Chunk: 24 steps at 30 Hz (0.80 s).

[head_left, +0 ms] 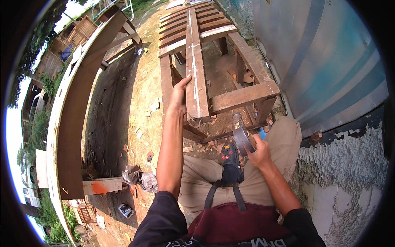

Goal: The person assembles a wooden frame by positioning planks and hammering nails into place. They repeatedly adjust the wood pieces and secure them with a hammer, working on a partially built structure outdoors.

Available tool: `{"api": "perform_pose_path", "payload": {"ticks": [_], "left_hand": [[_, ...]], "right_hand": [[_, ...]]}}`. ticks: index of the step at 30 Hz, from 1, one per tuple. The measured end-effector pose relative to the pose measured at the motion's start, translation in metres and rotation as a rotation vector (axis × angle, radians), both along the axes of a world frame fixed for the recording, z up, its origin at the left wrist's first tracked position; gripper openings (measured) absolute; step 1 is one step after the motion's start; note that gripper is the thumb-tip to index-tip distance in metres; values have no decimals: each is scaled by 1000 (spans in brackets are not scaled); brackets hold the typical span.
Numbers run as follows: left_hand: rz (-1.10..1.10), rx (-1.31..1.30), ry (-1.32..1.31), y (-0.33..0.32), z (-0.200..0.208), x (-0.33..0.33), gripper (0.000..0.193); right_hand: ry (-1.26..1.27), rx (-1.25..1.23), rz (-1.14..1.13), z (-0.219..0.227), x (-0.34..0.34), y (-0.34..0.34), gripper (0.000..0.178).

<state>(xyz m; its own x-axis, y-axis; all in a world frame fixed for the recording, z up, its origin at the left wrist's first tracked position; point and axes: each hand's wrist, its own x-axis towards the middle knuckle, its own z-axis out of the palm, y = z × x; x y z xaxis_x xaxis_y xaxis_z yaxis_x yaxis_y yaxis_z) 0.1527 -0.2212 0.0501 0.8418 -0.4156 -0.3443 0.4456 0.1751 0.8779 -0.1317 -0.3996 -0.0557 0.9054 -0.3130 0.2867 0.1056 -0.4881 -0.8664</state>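
Note:
My left hand (180, 96) is closed around the left edge of a long wooden beam (193, 61) near its close end. A pale streak runs along the beam's top face. Its far part lies across a row of slats on a wooden frame (242, 96). In my right hand (260, 153) is a dark, curved tool (242, 138) with a greyish end; its exact kind is unclear. The tool is held low, to the right of the beam's close end and apart from it. My fingers wrap the tool's lower part.
Wood scraps lie on the ground around my shoe (230, 158). To the left stands a large wooden panel (74, 123) on supports, with crumpled plastic (148, 182) and a can (125, 210) close by. A metal sheet wall (321, 61) and rough masonry (341, 177) border the right.

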Motion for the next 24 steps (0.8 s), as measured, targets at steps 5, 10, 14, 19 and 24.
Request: {"api": "perform_pose_path", "payload": {"ticks": [5,10,14,19,24], "left_hand": [[-136,1122,-741,23,-28,0,54],[28,955,-692,-9,-11,-14,88],[-47,992,-673,-3,-19,-4,97],[-51,803,-604,3,-17,-10,91],[41,710,-669,10,-50,-3,83]], "right_hand": [[8,1,54,12,-3,14,29],[211,301,177,27,-8,21,30],[295,536,215,36,-4,27,36],[-133,61,90,20,30,23,49],[64,245,145,58,66,25,48]]}}
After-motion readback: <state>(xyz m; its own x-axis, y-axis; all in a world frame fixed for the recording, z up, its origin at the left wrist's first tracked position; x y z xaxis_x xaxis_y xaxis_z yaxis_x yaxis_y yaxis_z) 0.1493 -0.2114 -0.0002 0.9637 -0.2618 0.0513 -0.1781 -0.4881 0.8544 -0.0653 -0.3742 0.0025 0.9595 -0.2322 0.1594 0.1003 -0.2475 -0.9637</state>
